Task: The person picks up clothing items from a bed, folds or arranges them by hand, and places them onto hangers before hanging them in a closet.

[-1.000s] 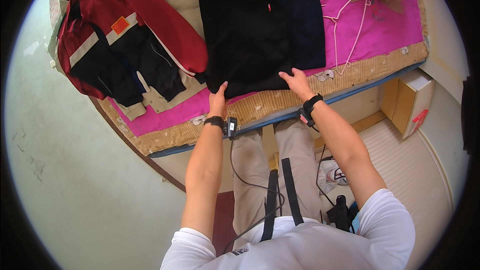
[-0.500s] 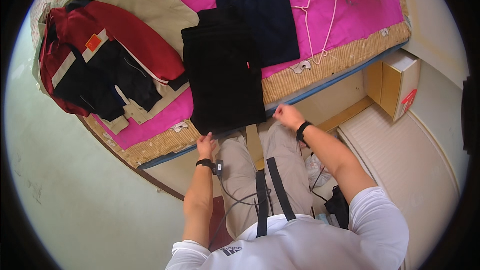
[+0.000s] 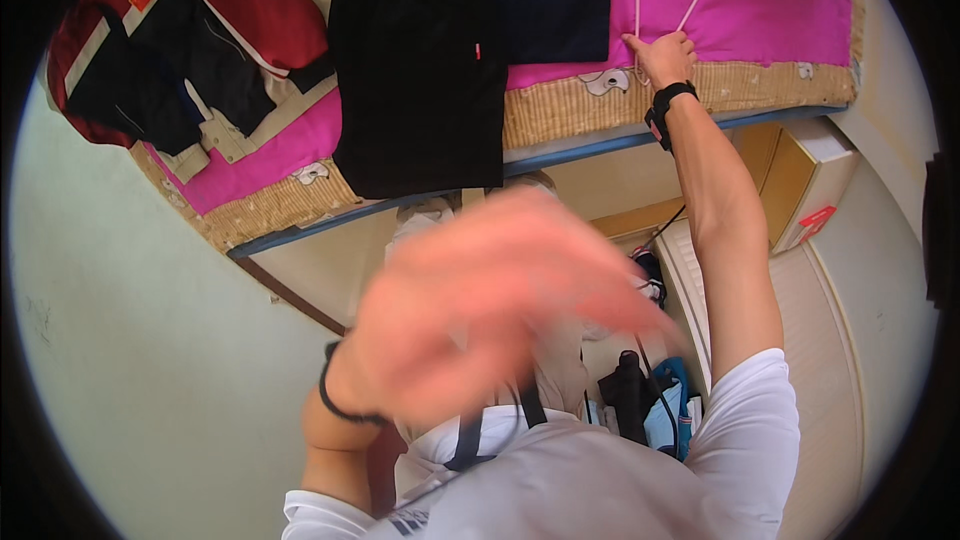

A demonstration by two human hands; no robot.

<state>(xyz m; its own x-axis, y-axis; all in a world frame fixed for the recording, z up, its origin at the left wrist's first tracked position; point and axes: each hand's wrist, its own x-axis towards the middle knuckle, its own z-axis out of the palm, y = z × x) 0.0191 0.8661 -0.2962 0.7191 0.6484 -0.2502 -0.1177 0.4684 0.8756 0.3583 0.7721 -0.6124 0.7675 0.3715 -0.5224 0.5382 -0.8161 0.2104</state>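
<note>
The right hand touches a hanger on the bed, its grip unclear; the left hand is blurred, fingers impossible to judge.

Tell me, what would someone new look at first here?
Probably the left hand, big and blurry in the middle, close to the camera. Next might come the bright pink sheet at upper right, where the right hand touches the pale hanger. Then the red-and-black jacket at upper left.
</note>
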